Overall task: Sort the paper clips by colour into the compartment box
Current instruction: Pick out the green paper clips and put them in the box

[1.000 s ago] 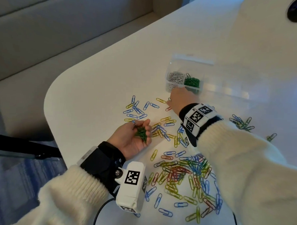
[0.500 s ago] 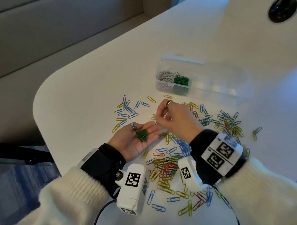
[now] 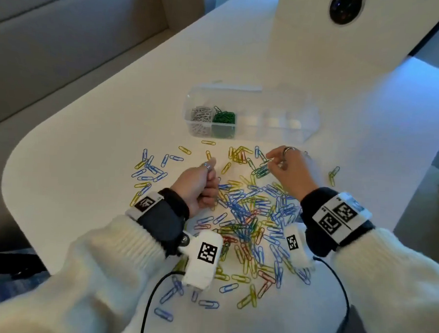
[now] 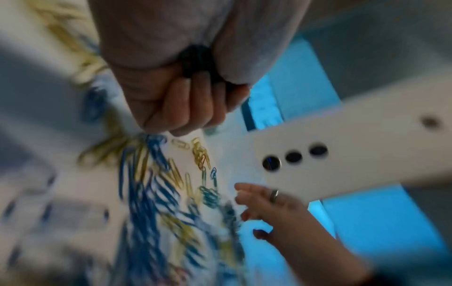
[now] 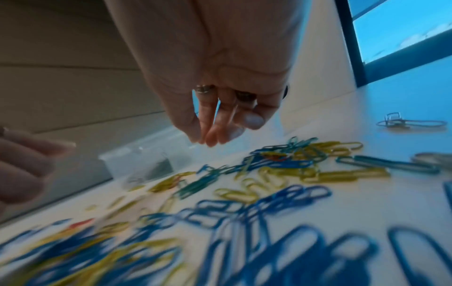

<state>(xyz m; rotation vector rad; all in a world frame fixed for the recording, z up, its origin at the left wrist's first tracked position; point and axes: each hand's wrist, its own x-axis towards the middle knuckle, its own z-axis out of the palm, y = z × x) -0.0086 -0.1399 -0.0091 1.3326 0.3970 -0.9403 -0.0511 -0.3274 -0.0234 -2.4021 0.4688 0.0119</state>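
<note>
While the left hand (image 3: 198, 184) stays curled into a fist, contents unseen, the right hand (image 3: 290, 170) reaches fingertips (image 5: 208, 138) nearly together over a green cluster (image 3: 261, 171), nothing gripped yet. Green-gathering step, I judge; next needs a clean pinch, then carry to the compartment box (image 3: 304, 107). Two compartments filled, white and green (image 3: 224, 117); loose clips (image 3: 249, 218) too many to count.

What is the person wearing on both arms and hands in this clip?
Fuzzy cream sleeves; dark wrist cuffs with white bands carrying black square-code markers. A white camera block with a black cable hangs under each wrist. Rings on the left hand and right hand.
</note>
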